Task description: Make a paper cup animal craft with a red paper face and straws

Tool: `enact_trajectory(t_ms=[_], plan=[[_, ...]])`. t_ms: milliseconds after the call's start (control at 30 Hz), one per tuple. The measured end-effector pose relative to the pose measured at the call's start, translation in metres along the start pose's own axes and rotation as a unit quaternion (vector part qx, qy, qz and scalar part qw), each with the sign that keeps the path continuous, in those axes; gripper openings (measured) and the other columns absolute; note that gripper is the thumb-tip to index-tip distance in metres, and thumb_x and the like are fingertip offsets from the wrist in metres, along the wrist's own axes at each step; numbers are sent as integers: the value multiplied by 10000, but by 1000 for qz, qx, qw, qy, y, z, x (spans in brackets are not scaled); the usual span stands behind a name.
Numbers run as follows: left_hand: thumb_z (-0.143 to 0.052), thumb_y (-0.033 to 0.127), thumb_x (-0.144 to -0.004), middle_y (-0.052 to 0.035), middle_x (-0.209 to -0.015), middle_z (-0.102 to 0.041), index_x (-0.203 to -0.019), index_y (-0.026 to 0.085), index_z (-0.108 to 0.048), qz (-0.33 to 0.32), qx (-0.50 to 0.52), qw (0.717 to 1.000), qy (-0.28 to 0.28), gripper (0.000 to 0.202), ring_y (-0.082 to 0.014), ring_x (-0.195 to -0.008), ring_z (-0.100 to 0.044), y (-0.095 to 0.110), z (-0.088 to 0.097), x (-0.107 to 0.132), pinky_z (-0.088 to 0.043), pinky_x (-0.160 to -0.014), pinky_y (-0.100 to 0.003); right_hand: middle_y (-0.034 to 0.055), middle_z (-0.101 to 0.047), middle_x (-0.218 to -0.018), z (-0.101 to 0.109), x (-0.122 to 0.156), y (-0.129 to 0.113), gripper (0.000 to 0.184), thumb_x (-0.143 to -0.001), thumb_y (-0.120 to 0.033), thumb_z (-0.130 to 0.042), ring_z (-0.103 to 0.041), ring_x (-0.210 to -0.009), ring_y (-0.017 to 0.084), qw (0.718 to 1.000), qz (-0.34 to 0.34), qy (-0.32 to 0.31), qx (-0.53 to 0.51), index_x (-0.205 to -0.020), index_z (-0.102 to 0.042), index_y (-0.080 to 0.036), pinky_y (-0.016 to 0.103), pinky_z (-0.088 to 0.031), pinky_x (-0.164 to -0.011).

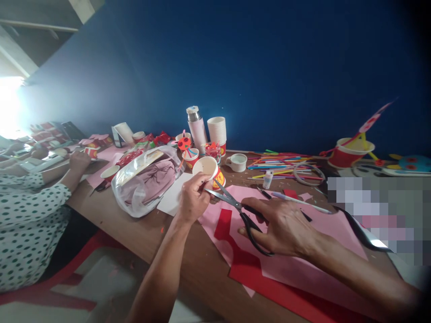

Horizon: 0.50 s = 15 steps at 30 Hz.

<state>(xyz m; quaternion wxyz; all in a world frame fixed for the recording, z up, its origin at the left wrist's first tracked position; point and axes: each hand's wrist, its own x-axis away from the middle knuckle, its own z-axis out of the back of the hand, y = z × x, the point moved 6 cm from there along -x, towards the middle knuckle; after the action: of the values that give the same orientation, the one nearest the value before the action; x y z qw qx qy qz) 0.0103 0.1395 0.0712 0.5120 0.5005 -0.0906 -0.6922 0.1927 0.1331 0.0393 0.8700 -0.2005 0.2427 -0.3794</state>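
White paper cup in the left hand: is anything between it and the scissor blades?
Nothing visible does. The black-handled steel scissors in the right hand have their open blades right up at the white, red-banded paper cup. Only fingers of the left hand lie close beside the tips.

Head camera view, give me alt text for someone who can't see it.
The person's left hand holds a paper cup while the right hand holds black-handled scissors, blades open at the cup's rim. Beneath lie pink paper and red paper on a wooden table; another person in a dotted sleeve sits at left.
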Motion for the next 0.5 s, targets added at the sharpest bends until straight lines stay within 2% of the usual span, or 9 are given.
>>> enact_trajectory(t_ms=[67, 100, 167, 233, 267, 400, 433, 500], plan=[[-487, 104, -765, 16, -654, -546, -719, 149, -586, 3, 12, 1000, -7, 118, -82, -518, -537, -2, -1, 1, -425, -510, -177, -1, -548, -609, -8, 0, 5, 355, -751, -432, -586, -489, -549, 146, 991, -41, -47, -120, -1023, -579, -206, 259, -319, -524], [-491, 107, -767, 15, -655, -552, -725, 148, -589, 8, 16, 1000, -9, 115, -81, -508, -539, -3, -1, 2, -426, -504, -178, -14, -524, -589, -13, 0, 7, 356, -776, -449, -557, -476, -522, 132, 973, -61, -80, -210, -1030, -561, -198, 251, -327, -507], [-502, 125, -774, 15, -646, -566, -740, 147, -600, 24, 24, 999, -8, 105, -86, -502, -550, -6, -1, 3, -436, -500, -180, -30, -486, -573, -21, 0, 7, 377, -826, -479, -487, -451, -480, 112, 910, -75, -132, -387, -1045, -520, -174, 240, -340, -477], [-513, 152, -785, 16, -622, -577, -766, 146, -612, 40, 35, 999, -6, 101, -96, -501, -564, -9, -1, 3, -452, -502, -185, -30, -477, -583, -23, -1, 6, 397, -851, -485, -455, -445, -471, 105, 853, -62, -150, -496, -1064, -493, -152, 238, -342, -465], [-514, 162, -790, 17, -608, -580, -782, 145, -617, 46, 40, 998, -5, 105, -101, -502, -572, -9, -1, 3, -461, -508, -189, -27, -482, -593, -23, -1, 7, 396, -855, -476, -462, -449, -475, 103, 837, -55, -151, -523, -1074, -487, -146, 236, -339, -465], [-525, 192, -804, 10, -608, -605, -863, 144, -638, 49, 31, 998, 6, 136, -114, -550, -604, -11, 0, 2, -490, -567, -197, -17, -505, -611, -27, -3, 10, 361, -859, -434, -500, -461, -484, 95, 803, -48, -152, -574, -1073, -494, -143, 226, -322, -476], [-529, 199, -807, 8, -618, -612, -894, 144, -639, 51, 33, 998, 11, 151, -114, -560, -612, -12, -1, 2, -495, -578, -198, -18, -506, -606, -29, -3, 9, 363, -865, -445, -485, -458, -478, 93, 785, -50, -151, -599, -1073, -494, -148, 224, -319, -475], [-545, 213, -808, -1, -651, -629, -984, 141, -628, 61, 52, 997, 25, 208, -115, -572, -626, -15, -3, 3, -505, -597, -201, -23, -502, -580, -34, -2, 6, 396, -873, -495, -436, -450, -453, 90, 728, -61, -154, -665, -1079, -492, -161, 219, -318, -465]])
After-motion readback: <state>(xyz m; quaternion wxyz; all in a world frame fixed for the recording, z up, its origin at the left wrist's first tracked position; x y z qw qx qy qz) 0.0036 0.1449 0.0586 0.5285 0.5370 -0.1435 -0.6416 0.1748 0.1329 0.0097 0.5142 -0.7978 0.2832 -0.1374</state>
